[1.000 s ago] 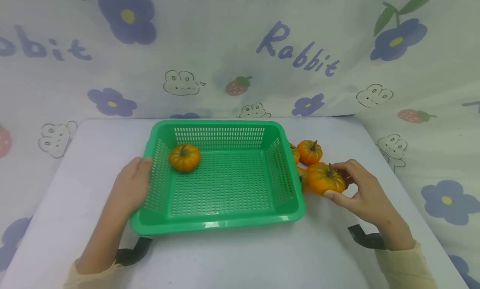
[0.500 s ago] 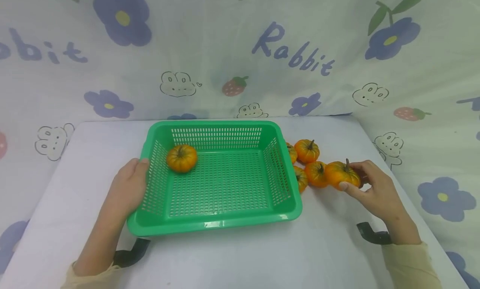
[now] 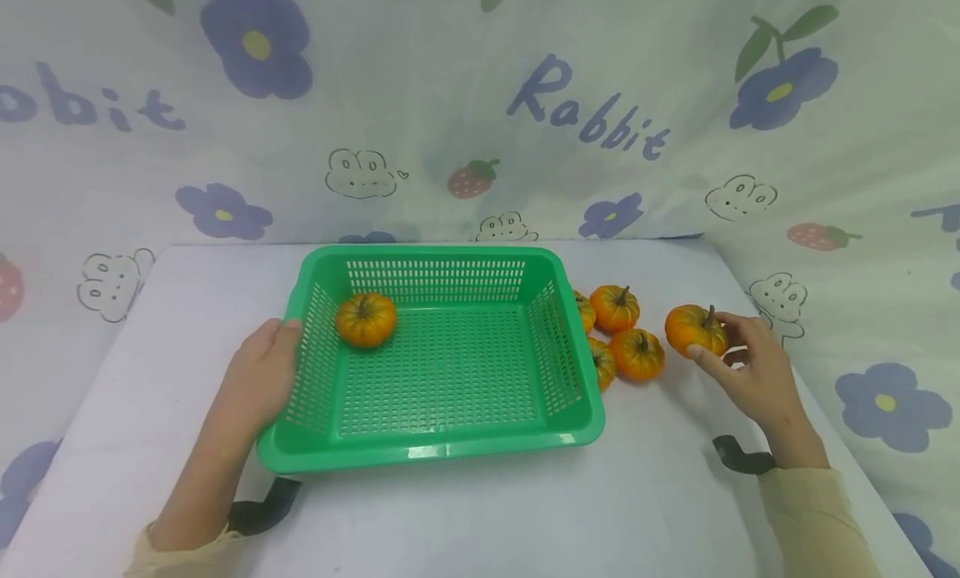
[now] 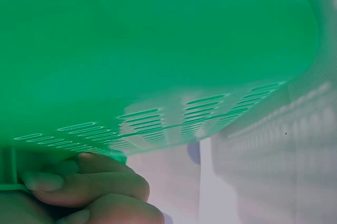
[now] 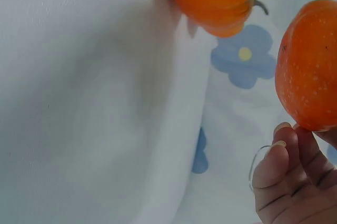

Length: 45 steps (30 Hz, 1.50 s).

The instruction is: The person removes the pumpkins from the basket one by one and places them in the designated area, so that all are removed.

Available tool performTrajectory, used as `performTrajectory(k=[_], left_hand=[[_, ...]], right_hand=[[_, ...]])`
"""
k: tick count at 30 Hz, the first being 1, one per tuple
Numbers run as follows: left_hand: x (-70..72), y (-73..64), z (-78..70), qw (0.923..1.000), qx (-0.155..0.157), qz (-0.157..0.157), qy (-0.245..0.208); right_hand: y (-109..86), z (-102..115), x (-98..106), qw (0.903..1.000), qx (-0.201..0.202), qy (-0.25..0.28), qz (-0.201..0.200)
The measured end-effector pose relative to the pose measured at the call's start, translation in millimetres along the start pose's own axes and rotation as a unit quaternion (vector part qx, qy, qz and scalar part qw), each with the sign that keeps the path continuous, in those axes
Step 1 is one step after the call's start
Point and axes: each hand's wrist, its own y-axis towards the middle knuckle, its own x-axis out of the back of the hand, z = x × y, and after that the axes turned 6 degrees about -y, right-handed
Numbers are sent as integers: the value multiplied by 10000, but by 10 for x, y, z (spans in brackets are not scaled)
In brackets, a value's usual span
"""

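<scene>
My left hand (image 3: 262,370) grips the left rim of a green plastic basket (image 3: 427,453). In the left wrist view its fingers (image 4: 100,182) curl under the edge beside the slotted wall. One small orange pumpkin (image 3: 366,320) sits inside, at the basket's left end. Between thumb and fingers, my right hand (image 3: 757,374) holds another small pumpkin (image 3: 690,328) above the table, stem up. The right wrist view shows its smooth orange underside (image 5: 310,66) over the fingertips. Several more pumpkins (image 3: 637,355) cluster against the basket's right side, two partly hidden by its rim.
A white cloth covers the table (image 3: 480,520). Behind it hangs a patterned curtain (image 3: 420,87) with flowers, rabbits and lettering. Dark wrist-mount pieces (image 3: 742,457) stick out near both wrists.
My right hand has carried its pumpkin to the right, away from the cluster, uncovering the pumpkins behind it. The left hand and basket stay about where they were.
</scene>
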Motion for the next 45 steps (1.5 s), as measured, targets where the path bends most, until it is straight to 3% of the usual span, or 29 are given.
performTrajectory(k=[7, 15, 21, 36, 45], left_hand=[[2, -5, -10, 10000, 46, -41, 31], [8, -11, -19, 10000, 89, 17, -40], [19, -19, 8, 9999, 148, -48, -67], [-44, 8, -44, 9997, 142, -83, -197], [-28, 9, -52, 9998, 180, -84, -99]], right_hand=[[137, -92, -109, 9998, -147, -44, -125], [299, -109, -210, 9983, -501, -124, 258], [395, -79, -302, 9979, -526, -77, 382], [462, -140, -379, 9929, -1061, 17, 546], [491, -125, -442, 9871, -1275, 277, 931]])
